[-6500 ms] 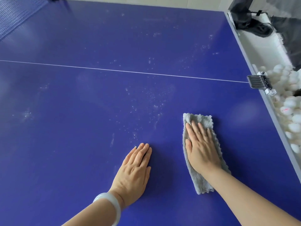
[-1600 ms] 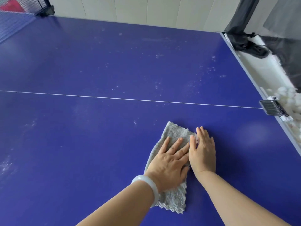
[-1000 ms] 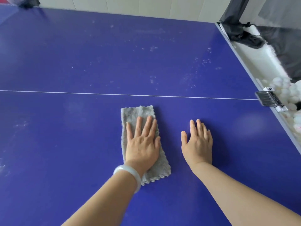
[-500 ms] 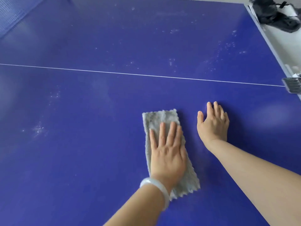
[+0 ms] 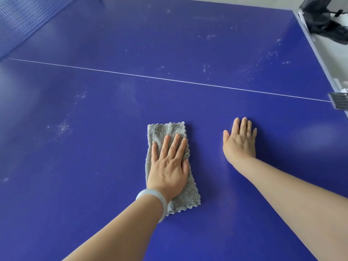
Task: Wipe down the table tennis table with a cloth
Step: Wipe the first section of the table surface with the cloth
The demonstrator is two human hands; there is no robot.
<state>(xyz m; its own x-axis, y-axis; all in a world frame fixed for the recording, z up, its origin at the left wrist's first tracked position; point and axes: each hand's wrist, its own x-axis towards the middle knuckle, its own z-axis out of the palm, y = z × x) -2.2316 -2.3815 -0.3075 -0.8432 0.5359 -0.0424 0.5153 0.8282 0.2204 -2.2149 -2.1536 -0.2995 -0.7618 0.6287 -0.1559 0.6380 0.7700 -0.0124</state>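
Note:
A folded grey cloth point(image 5: 166, 131) lies flat on the blue table tennis table point(image 5: 94, 166), just below its white centre line. My left hand point(image 5: 169, 164), with a pale bangle on the wrist, presses on the cloth with straight fingers and covers its middle. My right hand point(image 5: 240, 141) rests flat on the bare table, a hand's width to the right of the cloth. White dust specks show to the left of the cloth and beyond the line.
The blue net point(image 5: 20, 21) runs along the far left corner. Off the table's right edge are a black bag point(image 5: 325, 25) on a white surface and a dark metal clip point(image 5: 339, 103) at the table's edge.
The cloth passed from under my right hand to under my left hand. My left hand then slid it leftward, away from the right hand, which stays flat on the table.

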